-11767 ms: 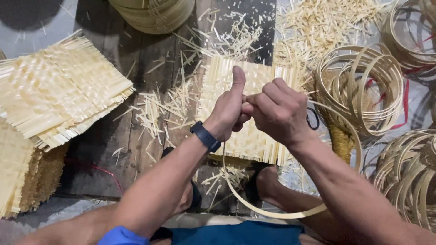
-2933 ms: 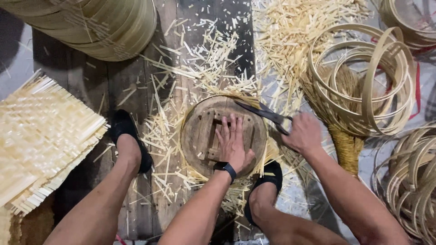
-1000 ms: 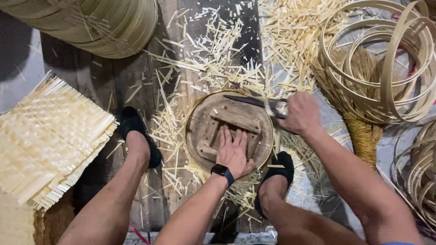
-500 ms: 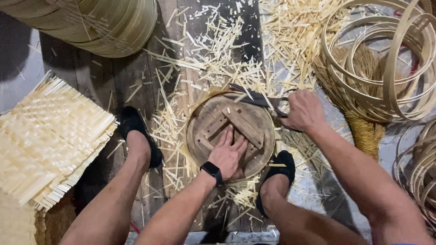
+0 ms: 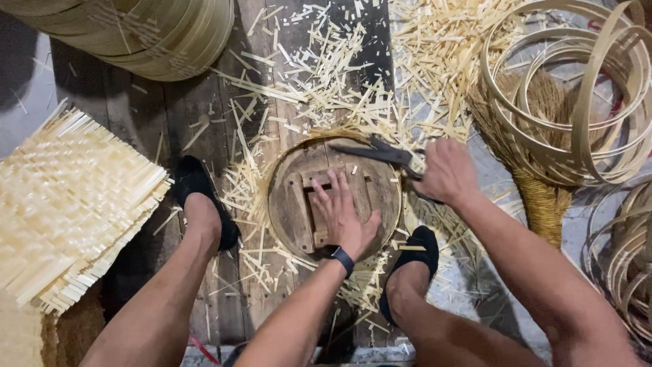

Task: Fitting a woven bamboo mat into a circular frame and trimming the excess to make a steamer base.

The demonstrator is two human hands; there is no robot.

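My left hand [image 5: 343, 212] lies flat, fingers spread, on a round wooden mould [image 5: 293, 204] that sits on the plank floor between my feet. A thin bamboo rim edges the mould's far side. My right hand [image 5: 447, 171] grips a pair of dark shears [image 5: 382, 153] whose blades reach left over the mould's upper right edge. Cut bamboo slivers [image 5: 326, 75] lie scattered all around the mould. A dark watch is on my left wrist.
A woven bamboo mat [image 5: 64, 204] lies at the left. Stacked round bamboo baskets [image 5: 146, 34] stand at the top left. Bamboo hoops [image 5: 574, 102] and a straw broom [image 5: 540, 197] fill the right. My feet in black socks [image 5: 197, 187] flank the mould.
Long ago my hands bent a bamboo strip over a woven mat. Since then the mould has been pressed down, and in the last second it turned slightly under my left hand while the shears stayed at its rim.
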